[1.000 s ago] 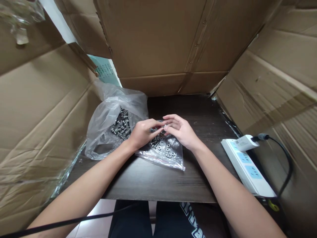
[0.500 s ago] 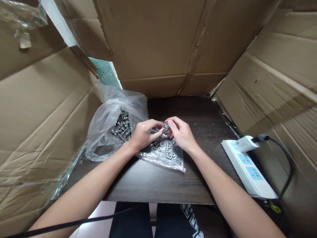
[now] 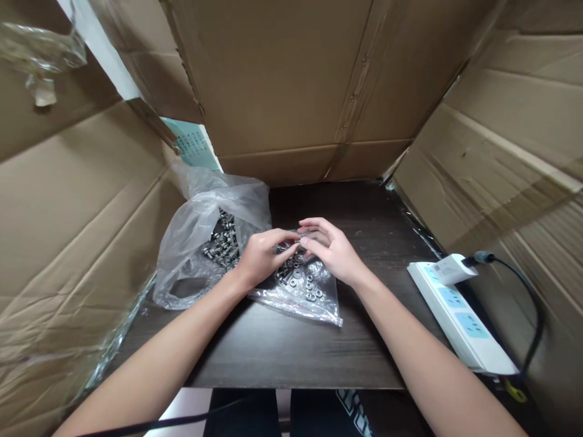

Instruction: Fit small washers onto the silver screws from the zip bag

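My left hand (image 3: pixel 262 255) is closed, its thumb and fingertips pinched together. Opposite it, the thumb and forefinger of my right hand (image 3: pixel 330 249) meet those fingertips, also closed, with the other fingers curved above. Whatever small piece sits between them is too hidden to make out. Right below both hands lies a clear zip bag (image 3: pixel 325 309), bearing loose bolts (image 3: pixel 283 276), several nuts (image 3: pixel 310 297) and a flat washer (image 3: pixel 297 274). Left of my left hand, a larger translucent plastic bag (image 3: pixel 182 230) gapes around a pile of metal bolts (image 3: pixel 223 246).
Cardboard walls (image 3: pixel 282 79) enclose the dark wooden table (image 3: pixel 291 358) at the back and both sides. A white power strip (image 3: pixel 464 321) with a plugged-in adapter (image 3: pixel 453 269) and black cable (image 3: pixel 535 291) stands at the right. A black cord (image 3: pixel 182 420) crosses at the lower left.
My fingertips have come closer together, and the right-hand fingers now arch over the pinch. The shiny metal seen between the hands earlier is mostly covered. The view has shifted slightly.
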The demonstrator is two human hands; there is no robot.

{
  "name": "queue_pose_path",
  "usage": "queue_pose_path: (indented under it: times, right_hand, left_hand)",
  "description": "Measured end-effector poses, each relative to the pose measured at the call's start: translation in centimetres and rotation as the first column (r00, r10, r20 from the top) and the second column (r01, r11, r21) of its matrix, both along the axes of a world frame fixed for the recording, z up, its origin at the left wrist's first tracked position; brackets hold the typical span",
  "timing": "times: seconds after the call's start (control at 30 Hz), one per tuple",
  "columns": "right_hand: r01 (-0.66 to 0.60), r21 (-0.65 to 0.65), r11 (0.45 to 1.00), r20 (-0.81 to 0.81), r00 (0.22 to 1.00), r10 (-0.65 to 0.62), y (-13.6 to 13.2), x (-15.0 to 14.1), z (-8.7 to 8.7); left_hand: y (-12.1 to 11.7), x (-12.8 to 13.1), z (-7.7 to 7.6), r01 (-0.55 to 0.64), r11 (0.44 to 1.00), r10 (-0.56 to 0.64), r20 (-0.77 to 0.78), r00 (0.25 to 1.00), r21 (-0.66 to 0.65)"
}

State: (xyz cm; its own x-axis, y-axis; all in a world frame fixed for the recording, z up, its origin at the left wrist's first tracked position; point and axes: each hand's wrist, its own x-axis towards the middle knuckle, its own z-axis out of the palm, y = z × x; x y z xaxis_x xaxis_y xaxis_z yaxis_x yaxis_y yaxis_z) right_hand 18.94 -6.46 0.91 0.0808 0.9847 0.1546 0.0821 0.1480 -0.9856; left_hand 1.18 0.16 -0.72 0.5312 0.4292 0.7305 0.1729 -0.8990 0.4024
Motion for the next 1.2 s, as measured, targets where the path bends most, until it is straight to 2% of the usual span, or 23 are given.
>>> queue_pose_path:
  times: [0.07, 0.2, 0.27, 0.37, 0.43, 0.6, 0.73, 0.83, 1.03, 1.2]
  right_hand:
    - [-0.046, 0.032, 0.998, 0.011, 0.999, 0.046, -0.1, -0.05, 0.04]
    - [0.09, 0.023, 0.996, 0.18, 0.979, -0.092, -0.16, -0.09, -0.14]
    - [0.098, 0.002, 0.995, 0.152, 0.984, -0.098, -0.11, -0.08, -0.15]
    - [-0.029, 0.006, 1.0, 0.002, 1.0, 0.029, 0.03, -0.02, -0.01]
    - [-0.068, 0.013, 0.998, -0.023, 0.997, 0.068, 0.13, 0.05, 0.0]
    - [0.123, -0.043, 0.991, 0.077, 0.99, -0.12, 0.26, 0.26, -0.33]
    - [-0.016, -0.014, 1.0, -0.022, 1.0, 0.016, 0.09, 0.22, -0.02]
    - [-0.066, 0.014, 0.998, -0.005, 0.998, 0.066, -0.03, 0.06, 0.19]
    - [-0.013, 0.035, 0.999, -0.008, 1.0, 0.013, 0.14, -0.3, -0.25]
    - [0.096, -0.034, 0.995, 0.051, 0.994, -0.095, 0.31, 0.06, -0.43]
  left_hand:
    - [0.05, -0.02, -0.04, 0.011, 1.0, -0.011, 0.004, 1.0, 0.011]
    - [0.03, -0.03, 0.04, 0.013, 1.0, -0.013, -0.006, 1.0, 0.009]
    - [0.01, -0.04, 0.09, 0.005, 1.0, -0.005, -0.006, 1.0, 0.002]
    - [0.0, -0.06, 0.09, 0.01, 1.0, -0.01, -0.002, 1.0, -0.003]
    - [-0.04, -0.05, 0.07, 0.016, 1.0, -0.016, -0.008, 1.0, -0.006]
    - [-0.22, -0.01, 0.2, 0.023, 1.0, -0.023, -0.026, 0.999, -0.003]
    - [-0.12, -0.06, 0.26, 0.013, 1.0, -0.013, -0.005, 1.0, -0.006]
    - [0.04, -0.11, 0.13, 0.022, 1.0, -0.022, -0.013, 1.0, -0.006]
    - [0.01, -0.09, 0.06, 0.013, 0.999, -0.014, -0.021, 1.0, -0.029]
    - [-0.17, 0.08, 0.13, 0.0, 0.999, 0.0, -0.016, 1.0, -0.035]
